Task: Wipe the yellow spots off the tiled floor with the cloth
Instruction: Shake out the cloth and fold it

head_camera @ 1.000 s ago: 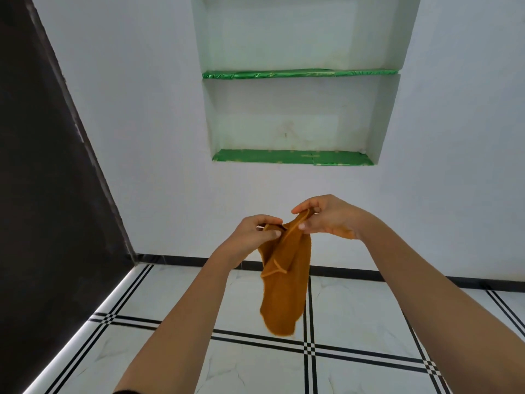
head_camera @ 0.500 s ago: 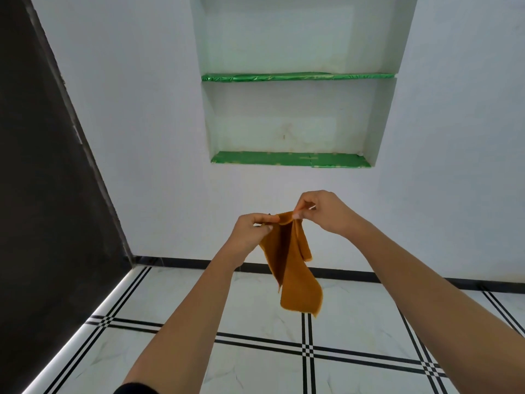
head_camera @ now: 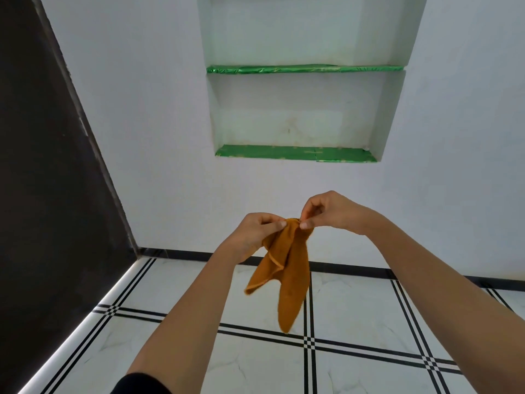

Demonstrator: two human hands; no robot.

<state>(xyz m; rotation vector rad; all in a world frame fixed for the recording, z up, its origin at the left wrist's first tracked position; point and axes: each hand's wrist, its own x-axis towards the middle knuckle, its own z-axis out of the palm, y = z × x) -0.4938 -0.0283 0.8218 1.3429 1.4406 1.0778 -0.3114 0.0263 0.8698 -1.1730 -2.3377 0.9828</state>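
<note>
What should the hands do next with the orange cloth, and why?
The left hand and right hand pinch the cloth at its top, close together, so it hangs bunched above the tiled floor. Probably best to pull the hands apart and open it out before wiping.

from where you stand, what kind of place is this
Probably a room in a house: a white tiled floor with black lines, a plain white wall, and a built-in wall niche with green-lined shelves.

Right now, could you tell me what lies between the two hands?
Only the bunched top of the orange cloth, pinched by left hand and right hand; head view.
</note>
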